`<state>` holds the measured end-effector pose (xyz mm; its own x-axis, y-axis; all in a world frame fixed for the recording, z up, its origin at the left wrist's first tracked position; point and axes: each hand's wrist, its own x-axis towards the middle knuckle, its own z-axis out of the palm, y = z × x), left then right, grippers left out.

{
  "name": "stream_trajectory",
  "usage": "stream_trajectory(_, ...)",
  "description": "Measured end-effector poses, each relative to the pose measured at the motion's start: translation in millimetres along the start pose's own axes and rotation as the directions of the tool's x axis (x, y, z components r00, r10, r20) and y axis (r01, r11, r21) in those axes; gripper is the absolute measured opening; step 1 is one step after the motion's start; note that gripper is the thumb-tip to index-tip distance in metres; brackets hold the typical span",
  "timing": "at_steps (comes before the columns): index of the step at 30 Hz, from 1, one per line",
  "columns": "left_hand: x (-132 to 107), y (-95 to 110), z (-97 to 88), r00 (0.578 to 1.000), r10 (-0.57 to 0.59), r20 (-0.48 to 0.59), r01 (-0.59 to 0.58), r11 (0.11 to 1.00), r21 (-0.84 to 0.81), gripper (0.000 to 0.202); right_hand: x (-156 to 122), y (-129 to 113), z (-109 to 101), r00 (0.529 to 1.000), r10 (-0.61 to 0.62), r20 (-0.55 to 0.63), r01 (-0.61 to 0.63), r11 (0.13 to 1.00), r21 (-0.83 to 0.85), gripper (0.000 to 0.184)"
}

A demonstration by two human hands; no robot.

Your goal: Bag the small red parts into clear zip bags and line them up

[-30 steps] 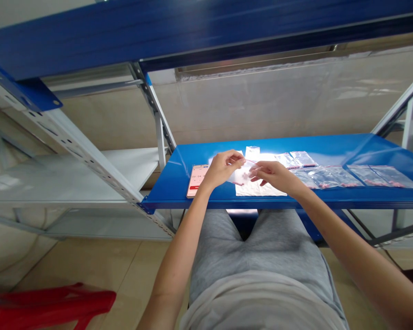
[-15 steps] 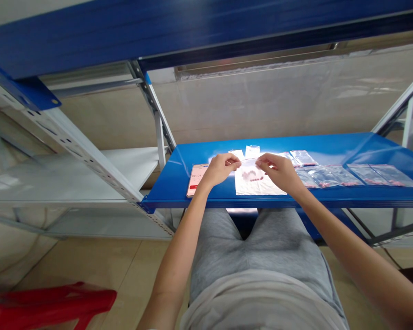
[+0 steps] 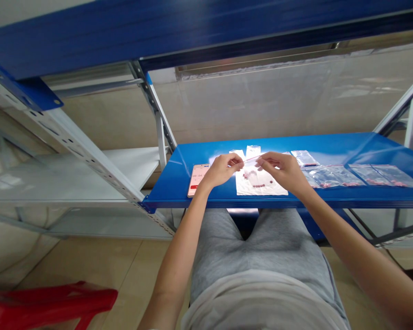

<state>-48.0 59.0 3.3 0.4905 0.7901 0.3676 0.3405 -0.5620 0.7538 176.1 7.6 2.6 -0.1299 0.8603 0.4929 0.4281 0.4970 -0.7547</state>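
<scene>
A thin red cord (image 3: 251,159) runs between my two hands, just above a white cloth. My left hand (image 3: 224,168) pinches its left end between thumb and fingertips. The other end is pinched in my right hand (image 3: 281,168), which stands a little higher. On the white cloth (image 3: 246,189) below lie several small dark red beads (image 3: 259,185), some in a curved row, with a single dark bead (image 3: 271,182) apart at the right. To the left of my left hand is a phone (image 3: 197,176) with a running timer, partly covered by that hand.
Clear plastic bags (image 3: 344,176) holding small red pieces lie along the right of the blue shelf (image 3: 209,200). Small white packets (image 3: 253,150) are behind my hands. An upper blue beam (image 3: 206,36) crosses overhead. A red stool (image 3: 55,300) stands at lower left.
The cord now slants upward to the right and looks tauter. My right hand has risen slightly and shifted right, and the single bead at the cloth's right now shows.
</scene>
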Motion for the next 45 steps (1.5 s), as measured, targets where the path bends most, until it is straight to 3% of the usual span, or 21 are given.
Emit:
stream_trajectory(4,-1.0,4.7,-0.3,1.0,0.004,0.001,-0.004,1.0,0.019,0.016,0.9,3.8,-1.2,1.0,0.023,0.005,-0.023,0.996,0.088,0.037)
stream_trajectory(14,-2.3,16.8,4.0,0.997,0.039,-0.073,-0.039,0.999,-0.001,0.021,1.3,10.0,5.0,0.996,0.064,-0.064,-0.056,0.992,0.117,0.032)
stream_trajectory(26,-1.6,16.1,3.8,0.998,0.029,-0.052,-0.03,0.999,-0.011,0.021,0.6,7.2,12.3,0.987,0.157,0.035,-0.16,0.935,0.315,0.041)
stream_trajectory(30,-2.3,18.2,4.8,0.997,0.042,-0.062,-0.042,0.999,-0.003,0.019,-0.5,8.2,12.4,0.992,0.121,0.022,-0.123,0.954,0.273,0.036)
stream_trajectory(34,-3.3,21.1,3.8,0.998,0.043,-0.049,-0.043,0.999,-0.012,0.022,-1.8,1.1,8.6,0.995,-0.037,-0.089,0.042,0.998,0.05,0.028)
stream_trajectory(38,-3.5,22.7,3.7,0.997,0.065,-0.042,-0.065,0.998,-0.005,0.021,-2.6,-4.0,6.0,0.984,-0.155,-0.087,0.146,0.983,-0.109,0.025)
stream_trajectory(45,-3.2,25.3,6.3,0.996,0.078,-0.047,-0.077,0.997,0.015,0.019,-3.4,-2.7,9.8,1.0,-0.025,-0.016,0.026,1.0,0.01,0.027)
